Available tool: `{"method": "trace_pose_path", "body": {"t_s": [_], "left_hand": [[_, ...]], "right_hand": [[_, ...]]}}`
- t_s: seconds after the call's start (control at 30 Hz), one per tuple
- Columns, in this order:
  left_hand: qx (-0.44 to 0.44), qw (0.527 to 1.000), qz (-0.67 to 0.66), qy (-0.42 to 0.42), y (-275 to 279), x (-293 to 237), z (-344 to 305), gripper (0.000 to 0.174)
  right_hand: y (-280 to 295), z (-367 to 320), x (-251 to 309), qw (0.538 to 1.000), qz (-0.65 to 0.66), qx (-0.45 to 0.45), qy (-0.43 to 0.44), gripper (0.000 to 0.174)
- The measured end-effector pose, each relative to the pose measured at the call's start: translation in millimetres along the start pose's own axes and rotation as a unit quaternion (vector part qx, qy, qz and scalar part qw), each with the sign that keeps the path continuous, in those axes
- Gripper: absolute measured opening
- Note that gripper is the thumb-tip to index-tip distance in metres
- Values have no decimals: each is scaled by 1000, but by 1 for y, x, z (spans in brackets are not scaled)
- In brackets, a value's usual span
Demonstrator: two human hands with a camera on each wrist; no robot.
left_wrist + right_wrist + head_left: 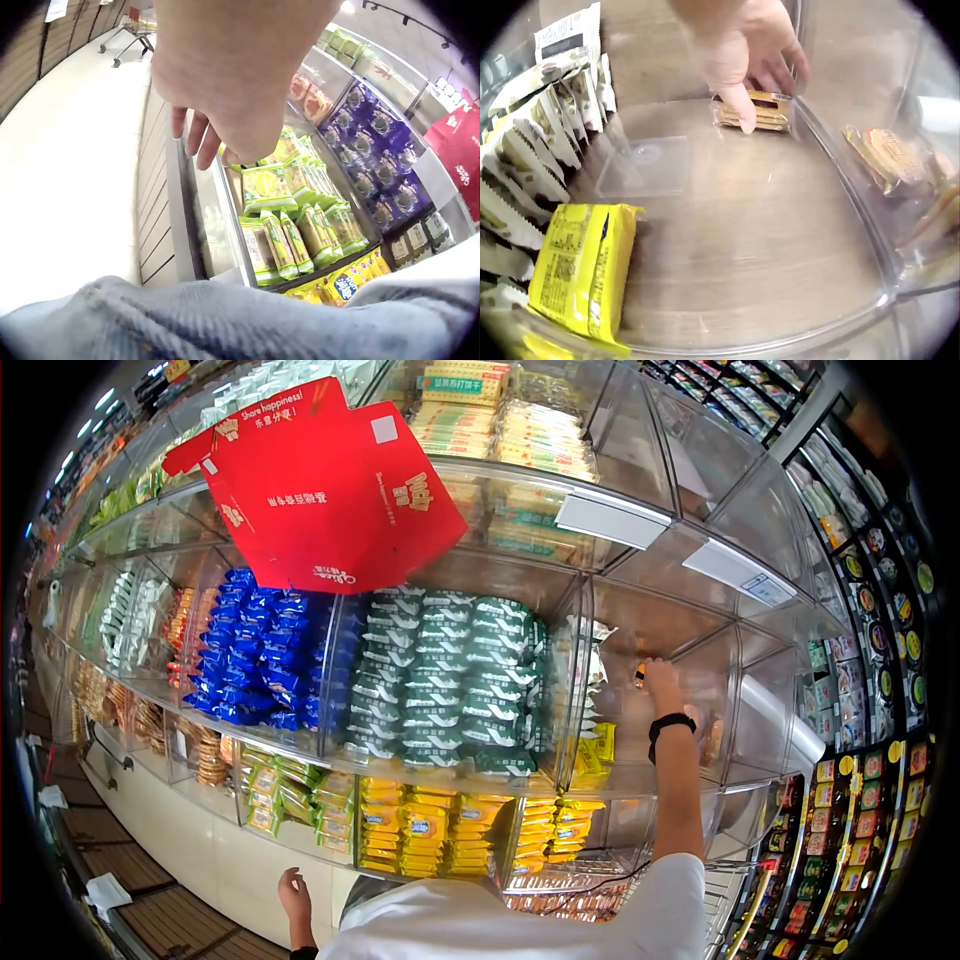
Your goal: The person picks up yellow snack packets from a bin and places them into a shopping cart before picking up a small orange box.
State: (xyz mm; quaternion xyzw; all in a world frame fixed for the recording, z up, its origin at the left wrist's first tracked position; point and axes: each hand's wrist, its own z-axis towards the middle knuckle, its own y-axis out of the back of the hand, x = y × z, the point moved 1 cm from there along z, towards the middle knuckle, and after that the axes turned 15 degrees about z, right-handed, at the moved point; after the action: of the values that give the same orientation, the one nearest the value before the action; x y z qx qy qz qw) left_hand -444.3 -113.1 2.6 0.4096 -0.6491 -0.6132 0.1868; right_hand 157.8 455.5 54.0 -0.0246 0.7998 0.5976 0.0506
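My right hand [660, 686] reaches into a clear plastic bin on the upper shelf, a black band round its wrist. In the right wrist view it grips a small clear-wrapped packet of biscuits [769, 118] at the back of the bin, thumb across its front. Nearer the front of that bin lies a yellow packet [581, 266], beside a row of white packets [544, 139] along its left side. My left hand [295, 900] hangs low, fingers loosely bent and holding nothing. In the left wrist view it overlaps the edge of a bin of green-and-clear biscuit packets [268, 187].
Dark green packets [440, 670] and blue packets [255, 645] fill neighbouring bins, with yellow packets [420, 825] lower down. A red card sign [320, 510] stands over the bins. Clear dividers [840, 176] wall the bin. A trolley [131, 37] stands farther along the aisle.
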Motion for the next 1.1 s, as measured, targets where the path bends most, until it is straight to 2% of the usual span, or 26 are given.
{"method": "trace_pose_path", "body": {"t_s": [0.13,0.23,0.33,0.37,0.5,0.53,0.6,0.7,0.8,0.83,0.9,1.03,1.1], "left_hand": [[2,1000,-11,-1,2,-5,3,15],[15,1000,-19,-2,3,-11,9,16],[19,998,-48,-20,1,-18,20,17],[25,998,-59,-16,0,-21,24,17],[13,996,-74,-54,-12,-26,40,17],[19,995,-81,-56,-14,-27,43,16],[42,992,-90,-74,-20,-27,49,16],[45,988,-98,-113,-37,-24,60,17],[59,976,-161,-134,-40,-30,68,18],[76,980,-145,-115,-32,-39,65,19],[59,974,-170,-138,-40,-33,71,19],[63,965,-193,-166,-41,-23,79,20],[83,964,-196,-161,-34,-23,82,20]], "right_hand": [[5,-6,5,1000,-8,-10,12,38],[41,-24,14,998,50,44,-9,42],[54,-9,-2,978,190,81,6,51],[65,-18,-7,973,223,43,42,51],[124,-84,-2,944,317,46,84,52],[128,-101,-2,903,415,35,108,51],[126,-137,0,787,597,15,155,50],[139,-221,36,618,766,-3,179,47],[127,-281,62,448,878,49,161,42],[120,-290,65,419,891,71,161,41],[101,-299,72,364,907,120,172,39],[89,-319,87,382,914,95,101,46],[85,-324,89,368,922,89,86,45]]}}
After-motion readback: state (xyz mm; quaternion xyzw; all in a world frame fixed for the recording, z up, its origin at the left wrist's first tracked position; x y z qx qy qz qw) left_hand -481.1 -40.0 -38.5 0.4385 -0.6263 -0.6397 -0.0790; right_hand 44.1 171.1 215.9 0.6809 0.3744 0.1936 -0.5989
